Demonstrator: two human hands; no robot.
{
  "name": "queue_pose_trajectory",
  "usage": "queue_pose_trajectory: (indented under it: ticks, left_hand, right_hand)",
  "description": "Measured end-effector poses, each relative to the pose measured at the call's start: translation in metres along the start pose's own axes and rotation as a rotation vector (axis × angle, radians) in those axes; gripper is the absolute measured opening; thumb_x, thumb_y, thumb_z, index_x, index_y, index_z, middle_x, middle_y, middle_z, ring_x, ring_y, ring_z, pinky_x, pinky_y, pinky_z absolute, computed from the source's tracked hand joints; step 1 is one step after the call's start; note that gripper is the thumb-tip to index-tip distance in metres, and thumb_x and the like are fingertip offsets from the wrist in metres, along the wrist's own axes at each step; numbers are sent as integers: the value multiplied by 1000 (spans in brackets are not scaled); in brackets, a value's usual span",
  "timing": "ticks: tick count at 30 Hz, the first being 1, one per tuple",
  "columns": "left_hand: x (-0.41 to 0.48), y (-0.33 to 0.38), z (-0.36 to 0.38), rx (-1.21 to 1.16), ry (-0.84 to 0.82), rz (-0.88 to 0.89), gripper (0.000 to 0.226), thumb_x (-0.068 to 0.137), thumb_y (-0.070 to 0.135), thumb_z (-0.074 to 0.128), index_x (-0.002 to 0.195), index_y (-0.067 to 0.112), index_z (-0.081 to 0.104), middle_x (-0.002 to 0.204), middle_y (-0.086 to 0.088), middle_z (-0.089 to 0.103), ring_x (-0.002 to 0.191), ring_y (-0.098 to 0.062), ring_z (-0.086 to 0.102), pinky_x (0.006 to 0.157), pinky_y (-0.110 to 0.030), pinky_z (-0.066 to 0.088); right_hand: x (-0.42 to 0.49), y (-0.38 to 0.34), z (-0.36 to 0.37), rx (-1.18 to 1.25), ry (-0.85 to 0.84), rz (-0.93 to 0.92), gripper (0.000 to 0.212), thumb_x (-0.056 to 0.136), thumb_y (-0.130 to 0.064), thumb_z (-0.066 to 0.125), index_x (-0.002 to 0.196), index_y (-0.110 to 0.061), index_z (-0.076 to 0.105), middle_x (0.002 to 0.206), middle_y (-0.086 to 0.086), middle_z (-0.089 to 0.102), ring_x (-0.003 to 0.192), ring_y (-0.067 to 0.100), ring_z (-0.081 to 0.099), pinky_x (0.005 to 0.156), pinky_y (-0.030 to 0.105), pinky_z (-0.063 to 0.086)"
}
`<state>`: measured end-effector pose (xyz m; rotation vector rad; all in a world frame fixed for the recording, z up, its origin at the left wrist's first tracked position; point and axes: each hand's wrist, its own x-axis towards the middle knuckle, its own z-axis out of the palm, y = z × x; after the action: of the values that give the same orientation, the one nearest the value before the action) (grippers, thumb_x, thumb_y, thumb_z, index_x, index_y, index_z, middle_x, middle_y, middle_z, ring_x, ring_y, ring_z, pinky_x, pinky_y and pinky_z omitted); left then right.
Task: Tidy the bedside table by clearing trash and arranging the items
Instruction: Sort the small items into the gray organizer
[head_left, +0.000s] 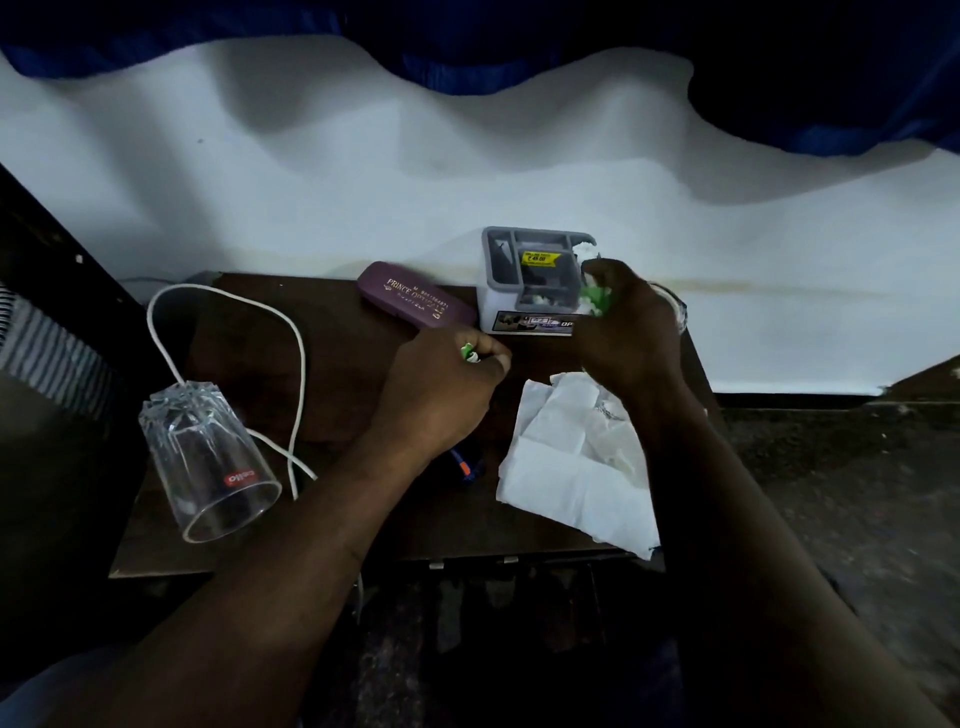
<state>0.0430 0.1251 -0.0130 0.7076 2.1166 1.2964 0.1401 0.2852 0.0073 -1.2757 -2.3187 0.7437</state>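
Observation:
On the dark wooden bedside table (337, 332), my left hand (441, 384) grips a small green-and-white scrap (469, 353) in its curled fingers. My right hand (628, 322) clutches a crumpled green-and-white wrapper (595, 299) right beside the grey desk organizer (524, 280). White bits lie in the organizer's front compartment. A crumpled white tissue (571, 462) lies under my right wrist at the table's front right. A blue-and-orange pen (465, 467) peeks out from beneath my left forearm.
A purple spectacle case (415, 301) lies left of the organizer. A clear glass tumbler (208, 457) lies on its side at the front left, with a looping white cable (296, 364) behind it. A white wall stands behind the table and dark floor to the right.

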Motion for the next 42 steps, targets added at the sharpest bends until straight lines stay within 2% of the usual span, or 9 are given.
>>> queue_pose_trajectory:
  ticks: [4, 9, 13, 16, 19, 23, 27, 34, 42]
  left_hand:
    - [-1, 2, 5, 18, 3, 17, 9, 91, 28, 71, 93, 30, 80, 83, 16, 75, 66, -6, 67, 68, -24, 48]
    - [-3, 5, 2, -41, 74, 6, 15, 91, 25, 72, 105, 28, 76, 90, 7, 76, 68, -16, 74, 78, -39, 62]
    - [-4, 8, 0, -45, 148, 48, 30, 93, 17, 65, 97, 47, 66, 84, 11, 74, 62, -15, 73, 73, -43, 63]
    - [-5, 7, 1, 7, 131, 90, 51, 95, 16, 58, 125, 57, 52, 93, 8, 75, 74, -17, 75, 81, -42, 62]
    - [-6, 8, 4, 103, 55, 84, 67, 97, 18, 59, 150, 54, 36, 114, 4, 74, 87, -22, 75, 92, -40, 59]
    - [-9, 11, 8, 173, 4, 77, 76, 98, 19, 59, 153, 58, 24, 113, -7, 72, 81, -23, 73, 87, -42, 60]
    - [-9, 11, 10, 214, 8, 106, 74, 98, 17, 59, 154, 55, 28, 107, -10, 74, 86, -25, 73, 84, -36, 59]
    - [-7, 5, 10, 324, 1, 115, 56, 99, 19, 61, 153, 27, 47, 130, -14, 69, 111, -30, 68, 96, -37, 54]
    - [-8, 3, 12, 392, -8, 176, 53, 98, 21, 61, 149, 25, 51, 124, -14, 72, 112, -31, 67, 95, -39, 56]
  right_hand:
    - [-4, 4, 6, -76, -146, -93, 78, 79, -20, 80, 150, -26, 48, 139, 9, 64, 121, 30, 65, 99, 37, 54]
    - [-2, 6, 3, -65, -88, -39, 65, 79, -19, 77, 138, -22, 50, 121, 7, 74, 108, 33, 70, 84, 31, 50]
    - [-5, 10, -7, -7, -45, -15, 67, 79, -12, 66, 142, -22, 46, 100, -1, 69, 99, 33, 68, 75, 27, 37]
    - [-10, 10, -14, -7, -63, -27, 76, 74, -29, 64, 148, -24, 45, 97, -8, 58, 89, 22, 58, 77, 27, 37]
    - [-8, 13, -18, -19, -98, -35, 71, 80, -22, 67, 148, -28, 47, 102, -7, 66, 94, 22, 63, 79, 28, 42]
    - [-6, 16, -18, -74, -150, -66, 68, 84, -25, 72, 148, -33, 49, 107, -2, 75, 100, 26, 69, 81, 30, 50]
    - [-4, 21, -17, -67, -171, -70, 75, 81, -33, 71, 152, -35, 46, 109, 1, 73, 103, 26, 68, 79, 27, 42]
    - [-7, 23, -17, -99, -136, -68, 60, 77, -26, 68, 137, -27, 65, 129, 6, 73, 117, 28, 68, 90, 26, 46]
    - [-8, 22, -18, -180, -181, -60, 30, 81, -25, 74, 111, -19, 77, 99, 13, 77, 94, 35, 73, 79, 29, 55]
